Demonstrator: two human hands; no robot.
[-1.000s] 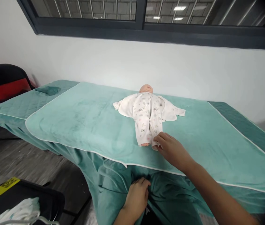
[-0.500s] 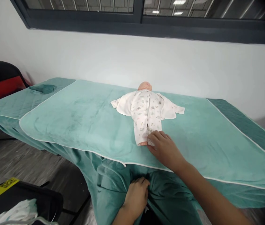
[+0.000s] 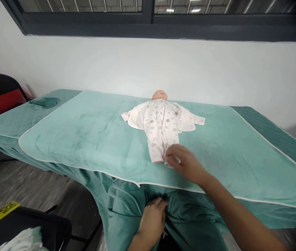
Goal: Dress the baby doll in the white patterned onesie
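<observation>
A baby doll (image 3: 159,94) lies on its back on a green bed cover (image 3: 106,129), its head towards the wall. It wears a white printed top (image 3: 137,115) with the sleeves spread wide, and matching trousers (image 3: 156,139). At the cuff of the trouser leg on the right is my right hand (image 3: 186,164), slightly blurred, thumb and fingers closed around a bit of the white fabric. My left hand (image 3: 151,216) rests on the green cloth over my lap, below the bed's edge, its fingers loosely bent and holding nothing visible.
A white wall (image 3: 98,62) and a dark window frame (image 3: 148,29) stand behind the bed. At lower left is a black chair (image 3: 43,221) with a yellow label and crumpled white cloth (image 3: 23,240). Another chair, black and red (image 3: 1,103), stands at far left.
My right hand has lifted slightly at the trouser cuff, and the fabric there has shifted a little. My left hand stays in place. The view has tilted slightly.
</observation>
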